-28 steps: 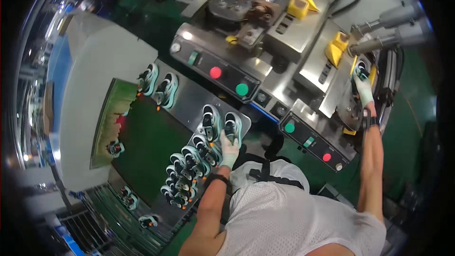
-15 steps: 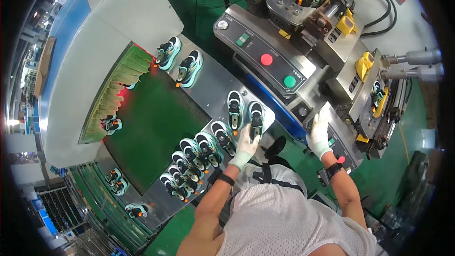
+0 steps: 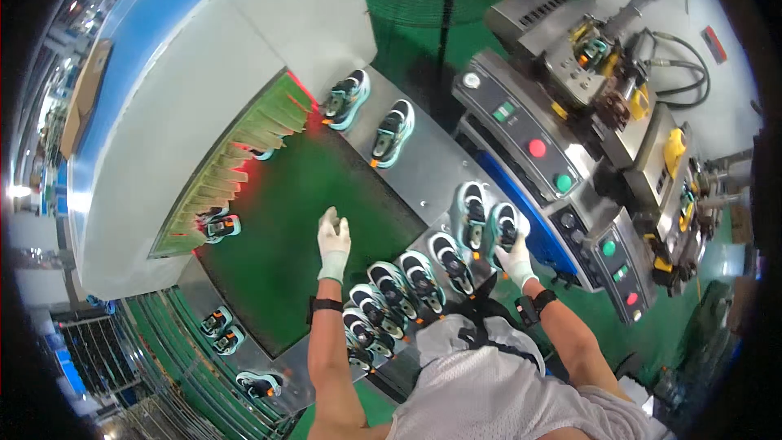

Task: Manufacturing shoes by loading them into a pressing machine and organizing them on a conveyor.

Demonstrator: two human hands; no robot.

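My left hand, in a white glove, is raised over the green conveyor belt, fingers apart and holding nothing. My gloved right hand is closed on the near end of a black, white and mint sneaker at the metal table's right end. Just left of it stands another such sneaker. Along the table's near edge runs a row of several more, among them one sneaker closest to my right hand.
A grey machine housing with a green strip curtain spans the belt, red light glowing at its edges. Sneakers sit under the curtain. Two sneakers stand on the far metal ledge. On the right is a press machine with coloured buttons.
My left hand has let go of the end sneaker and moved left over the belt. My right hand has left the press panel and taken hold of that sneaker. The view has shifted.
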